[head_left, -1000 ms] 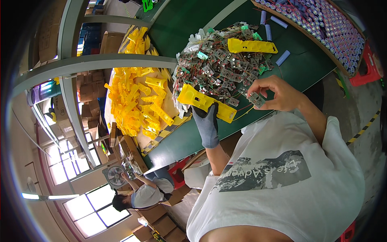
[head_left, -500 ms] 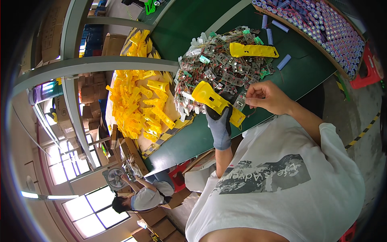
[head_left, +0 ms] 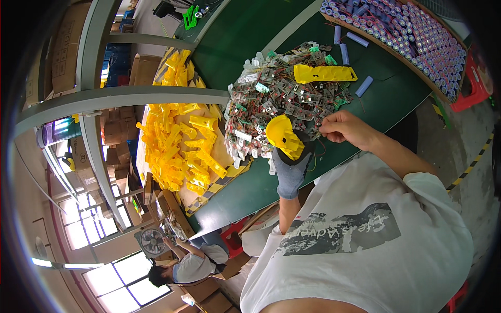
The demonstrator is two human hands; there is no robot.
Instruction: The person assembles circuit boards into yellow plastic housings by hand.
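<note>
My left hand (head_left: 292, 167), in a grey and black glove, is closed around a yellow plastic housing (head_left: 283, 134) with a flared end, now tilted and foreshortened. Beside it my bare right hand (head_left: 347, 129) pinches with thumb and forefinger at a small wired part (head_left: 316, 132), mostly lost against the clutter. Thin wires hang below the fingertips. Both hands are at the near edge of a big heap of small grey wired parts (head_left: 282, 99). Another yellow housing (head_left: 324, 74) lies on top of that heap, towards its far right.
Several blue-purple battery cells (head_left: 364, 86) lie on the green table (head_left: 229, 57), near a cardboard box of upright cells (head_left: 436, 86). At left, yellow housings (head_left: 172, 141) cover a board with striped edging, past a grey metal frame (head_left: 156, 96). A seated co-worker (head_left: 193, 263) is beside a fan (head_left: 152, 241).
The housing in my left hand has turned from lying lengthwise to a steeper, foreshortened tilt. My right hand stays close to it, and the grey part at its fingertips shows less.
</note>
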